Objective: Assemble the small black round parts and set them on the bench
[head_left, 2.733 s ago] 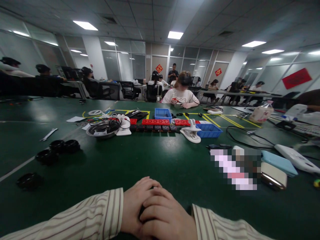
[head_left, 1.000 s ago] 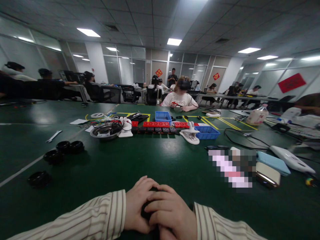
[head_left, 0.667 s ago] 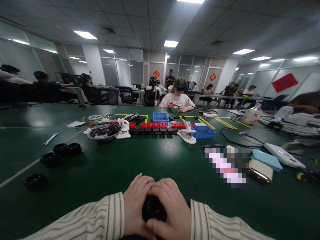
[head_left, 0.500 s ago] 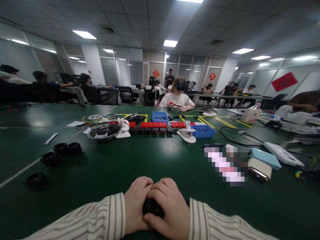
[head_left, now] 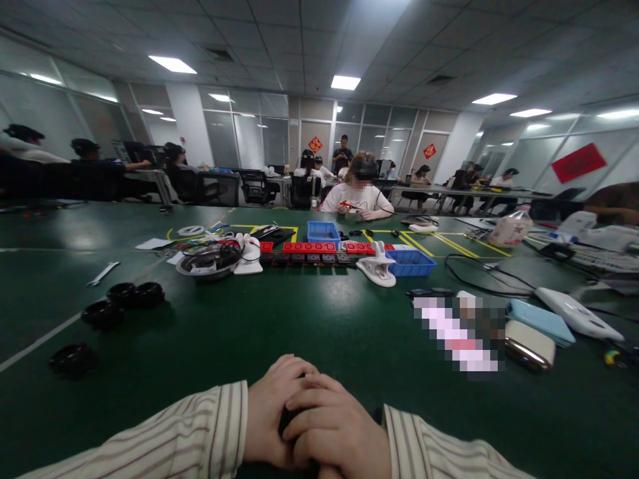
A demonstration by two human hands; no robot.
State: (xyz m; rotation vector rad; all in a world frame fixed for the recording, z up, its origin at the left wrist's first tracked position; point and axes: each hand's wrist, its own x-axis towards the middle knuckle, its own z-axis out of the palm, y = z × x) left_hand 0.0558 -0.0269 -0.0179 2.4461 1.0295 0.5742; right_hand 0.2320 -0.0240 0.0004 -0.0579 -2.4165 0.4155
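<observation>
Close to me, a dark, round black part (head_left: 288, 418) is mostly hidden between my two hands. My left hand (head_left: 272, 409) wraps its left side, fingers curled over the top. From the right, my right hand (head_left: 339, 422) lies across it with bent fingers, overlapping the left hand's fingertips. To the left on the green table (head_left: 224, 332) lie several glossy black ring-like parts, among them a lone one (head_left: 73, 360) at the front and another (head_left: 102, 314) behind it. Both hands are closed.
A wrench (head_left: 104, 273) and a metal bowl (head_left: 207, 271) of cables lie at the left. Ahead stand red-and-black blocks (head_left: 309, 256), a white clip stand (head_left: 377, 266) and a blue bin (head_left: 412, 263). A power bank (head_left: 530, 344) lies right. A person (head_left: 359, 193) sits opposite.
My right hand has turned over the black part, its fingers now reaching further left and covering more of it. My left hand stays around it. The view has shifted slightly.
</observation>
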